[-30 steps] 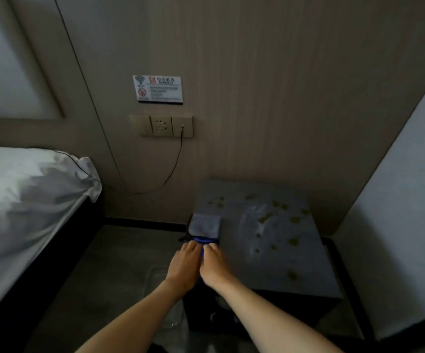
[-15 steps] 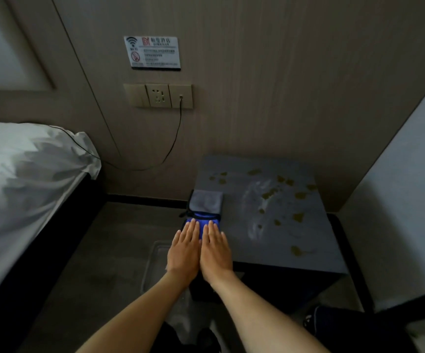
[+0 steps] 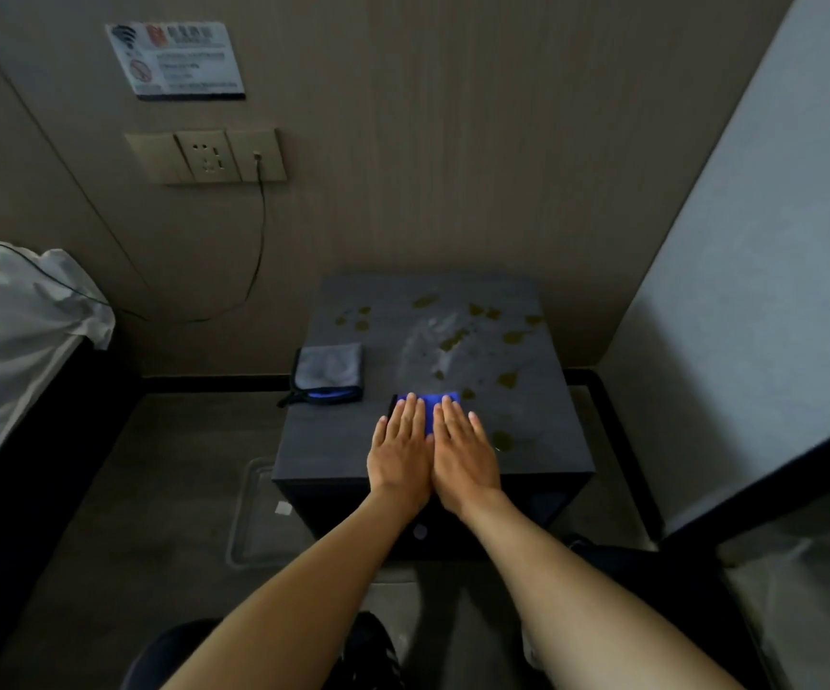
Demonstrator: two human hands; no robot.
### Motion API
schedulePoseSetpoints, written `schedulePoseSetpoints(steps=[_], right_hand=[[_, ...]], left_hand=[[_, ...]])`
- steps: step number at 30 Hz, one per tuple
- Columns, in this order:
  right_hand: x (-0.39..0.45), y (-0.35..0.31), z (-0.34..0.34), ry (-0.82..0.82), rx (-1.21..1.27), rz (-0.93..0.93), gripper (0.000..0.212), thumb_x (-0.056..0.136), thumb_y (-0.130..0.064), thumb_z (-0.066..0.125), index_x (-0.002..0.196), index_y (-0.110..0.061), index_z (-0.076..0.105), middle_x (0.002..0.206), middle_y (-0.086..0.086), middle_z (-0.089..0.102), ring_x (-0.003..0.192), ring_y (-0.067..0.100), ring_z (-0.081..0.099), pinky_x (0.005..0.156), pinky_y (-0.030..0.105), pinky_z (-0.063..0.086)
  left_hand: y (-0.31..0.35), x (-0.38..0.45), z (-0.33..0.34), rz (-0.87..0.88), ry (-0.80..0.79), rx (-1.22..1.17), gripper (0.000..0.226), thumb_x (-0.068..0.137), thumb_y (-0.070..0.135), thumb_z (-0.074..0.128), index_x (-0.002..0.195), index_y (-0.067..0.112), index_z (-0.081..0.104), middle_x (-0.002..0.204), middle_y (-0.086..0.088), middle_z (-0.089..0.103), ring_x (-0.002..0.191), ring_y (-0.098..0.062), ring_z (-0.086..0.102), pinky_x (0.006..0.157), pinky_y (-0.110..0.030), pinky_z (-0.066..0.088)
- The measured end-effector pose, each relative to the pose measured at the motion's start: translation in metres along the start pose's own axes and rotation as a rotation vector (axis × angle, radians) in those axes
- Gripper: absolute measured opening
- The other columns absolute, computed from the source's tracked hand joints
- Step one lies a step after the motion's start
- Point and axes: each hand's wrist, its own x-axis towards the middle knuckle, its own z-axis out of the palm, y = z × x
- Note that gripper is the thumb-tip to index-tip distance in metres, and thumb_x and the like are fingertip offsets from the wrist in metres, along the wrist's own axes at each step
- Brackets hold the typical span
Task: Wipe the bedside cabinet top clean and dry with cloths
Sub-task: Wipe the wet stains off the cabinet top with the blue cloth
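Note:
The bedside cabinet top (image 3: 333, 440) is dark grey, with several yellow-brown stains (image 3: 452, 341) and a pale wet smear across its back and right half. A blue cloth (image 3: 427, 399) lies flat near the front middle. My left hand (image 3: 400, 443) and my right hand (image 3: 465, 443) press down on it side by side, palms flat, fingers pointing toward the wall. Only the cloth's far edge shows past my fingertips. A folded grey cloth (image 3: 329, 366) with a blue underside rests at the top's left edge, apart from my hands.
A bed with white sheets (image 3: 9, 331) stands to the left across a strip of floor. A wall socket (image 3: 206, 156) has a black cable (image 3: 258, 241) hanging toward the bed. A pale wall (image 3: 751, 291) borders the cabinet on the right. A clear tray (image 3: 253, 515) lies on the floor.
Both hands have slid the blue cloth from the front left corner, beside the grey cloth, rightward to the front middle. My fingers went from curled to flat. The view has dipped lower.

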Motion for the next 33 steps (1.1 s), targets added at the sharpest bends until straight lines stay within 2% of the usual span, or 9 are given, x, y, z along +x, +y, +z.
schedulePoseSetpoints(steps=[9, 20, 25, 28, 33], right_hand=[[-0.028, 0.084, -0.008, 0.016, 0.000, 0.046, 0.056, 0.108, -0.030, 0.016, 0.157, -0.009, -0.001, 0.166, 0.009, -0.005, 0.153, 0.019, -0.008, 0.123, 0.039, -0.006], [-0.037, 0.146, -0.010, 0.003, 0.098, 0.088, 0.055, 0.108, -0.028, 0.018, 0.157, -0.011, 0.001, 0.166, 0.005, -0.003, 0.153, 0.015, -0.006, 0.120, 0.035, -0.008], [-0.030, 0.164, -0.010, -0.017, 0.138, 0.118, 0.066, 0.099, -0.039, 0.000, 0.158, -0.011, 0.002, 0.166, 0.005, -0.003, 0.153, 0.015, -0.004, 0.121, 0.034, -0.005], [-0.018, 0.169, -0.011, -0.029, 0.155, 0.152, 0.056, 0.108, -0.026, 0.017, 0.158, -0.010, 0.000, 0.166, 0.006, -0.005, 0.153, 0.015, -0.004, 0.122, 0.033, -0.003], [0.009, 0.168, -0.015, -0.022, 0.158, 0.160, 0.056, 0.108, -0.023, 0.019, 0.157, -0.007, -0.001, 0.166, 0.008, -0.005, 0.153, 0.017, -0.008, 0.123, 0.035, -0.004]], left_hand=[[0.087, 0.004, -0.001, 0.015, -0.013, -0.040, 0.057, 0.106, 0.035, 0.009, 0.153, 0.014, -0.017, 0.161, -0.001, -0.023, 0.147, -0.016, -0.022, 0.122, -0.039, -0.007], [0.147, 0.018, -0.001, 0.040, -0.030, -0.066, 0.059, 0.107, 0.035, 0.013, 0.153, 0.014, -0.017, 0.161, -0.003, -0.021, 0.148, -0.018, -0.020, 0.120, -0.038, -0.008], [0.162, 0.029, -0.001, 0.054, -0.030, -0.039, 0.059, 0.107, 0.035, 0.012, 0.152, 0.013, -0.019, 0.160, -0.004, -0.024, 0.147, -0.019, -0.022, 0.117, -0.037, -0.011], [0.162, 0.042, -0.002, 0.092, -0.038, -0.010, 0.059, 0.107, 0.035, 0.012, 0.151, 0.012, -0.019, 0.160, -0.005, -0.024, 0.147, -0.019, -0.022, 0.119, -0.038, -0.010], [0.152, 0.072, -0.004, 0.121, -0.054, 0.014, 0.064, 0.106, 0.039, 0.018, 0.153, 0.013, -0.016, 0.161, -0.004, -0.022, 0.148, -0.019, -0.020, 0.121, -0.039, -0.008]])
